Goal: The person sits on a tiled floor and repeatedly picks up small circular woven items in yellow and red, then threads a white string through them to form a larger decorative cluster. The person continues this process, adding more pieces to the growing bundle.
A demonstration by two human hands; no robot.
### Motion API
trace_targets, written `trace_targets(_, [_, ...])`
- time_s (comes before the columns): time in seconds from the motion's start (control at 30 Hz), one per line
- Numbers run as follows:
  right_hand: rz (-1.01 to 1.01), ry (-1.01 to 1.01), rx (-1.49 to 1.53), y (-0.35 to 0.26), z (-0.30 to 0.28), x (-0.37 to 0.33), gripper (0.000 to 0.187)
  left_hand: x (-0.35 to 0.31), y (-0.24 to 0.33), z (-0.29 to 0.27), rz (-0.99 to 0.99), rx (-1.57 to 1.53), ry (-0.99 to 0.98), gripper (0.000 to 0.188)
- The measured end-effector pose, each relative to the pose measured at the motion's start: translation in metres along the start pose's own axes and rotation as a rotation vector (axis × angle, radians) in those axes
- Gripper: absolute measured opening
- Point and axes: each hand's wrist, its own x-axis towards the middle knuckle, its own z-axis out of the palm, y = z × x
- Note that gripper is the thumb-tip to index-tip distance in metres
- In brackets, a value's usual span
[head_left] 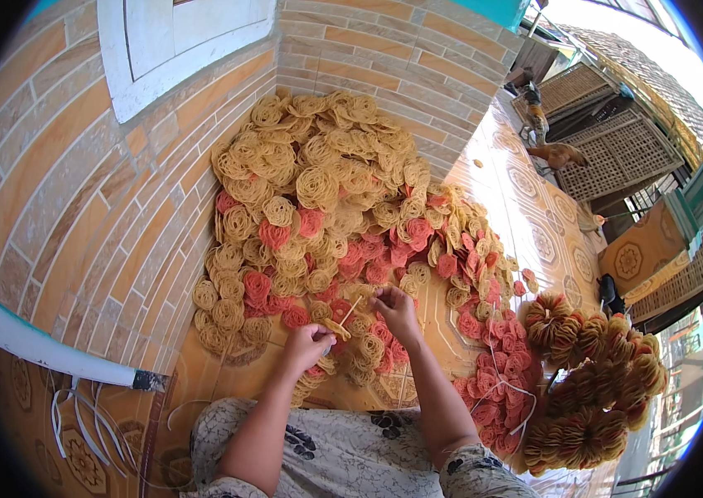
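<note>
My left hand [308, 347] is closed on a pale yellow lacy disc [336, 329], seen nearly edge-on, made of coiled thin strands like a dried cracker. My right hand [398, 314] is closed in a pinch, up and to the right of the left, by another yellow disc [362, 293]. A thin pale strand or stick [352, 310] slants between the two hands; its ends are too small to make out. Beyond and beneath both hands spreads a large heap of yellow lacy discs [318, 183] mixed with pink lacy discs [275, 234].
Strung bundles of discs [592, 382] lie to my right, beside a row of pink discs [496, 390] with white string [501, 383] over it. Brick-patterned walls [77, 166] edge the heap. Farther right are chickens [557, 155] and woven bamboo panels [621, 153]. White strips [90, 427] hang at lower left.
</note>
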Motion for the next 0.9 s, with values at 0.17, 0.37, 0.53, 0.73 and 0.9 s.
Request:
trace_targets(0.17, [-0.187,-0.440,0.047,-0.010,-0.015,0.003,0.028,-0.001,0.002,0.000,-0.017,-0.122,0.010,0.016])
trace_targets(0.37, [-0.078,0.320,-0.910,0.019,0.003,0.009,0.050,0.003,-0.005,0.002,0.033,0.042,0.013,0.015])
trace_targets(0.53, [0.076,0.161,-0.439,0.027,-0.005,0.013,0.035,0.005,-0.009,0.003,0.058,0.105,0.007,0.015])
trace_targets(0.73, [0.171,0.003,0.245,0.000,-0.011,0.002,0.014,-0.001,-0.002,0.003,0.058,0.133,-0.019,0.017])
trace_targets(0.9, [0.067,-0.006,0.228,-0.023,0.000,-0.004,0.017,-0.004,0.004,0.003,0.036,0.102,-0.006,0.017])
